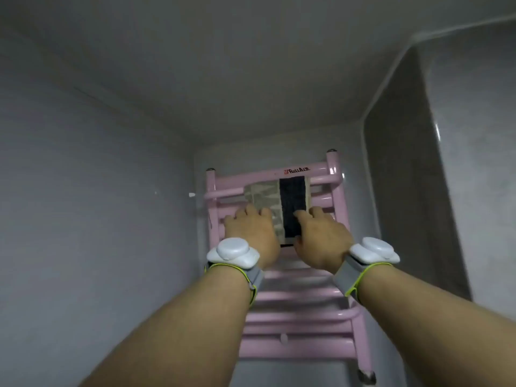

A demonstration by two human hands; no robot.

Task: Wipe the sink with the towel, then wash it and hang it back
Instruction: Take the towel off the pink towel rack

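2 hands press a small beige-and-black folded cloth towel (279, 202) flat against a pink metal ladder-style towel rail (339, 216), apparently to seat or lift it. The left hand (251, 230) and right hand (321, 236) lie with fingers spread on its lower half, gripping nothing visibly. Grey walls (83, 191) crowd both sides; no sink shows.

Both arms reach up — left hand (251, 230) and right hand (321, 236) flat, fingers spread.
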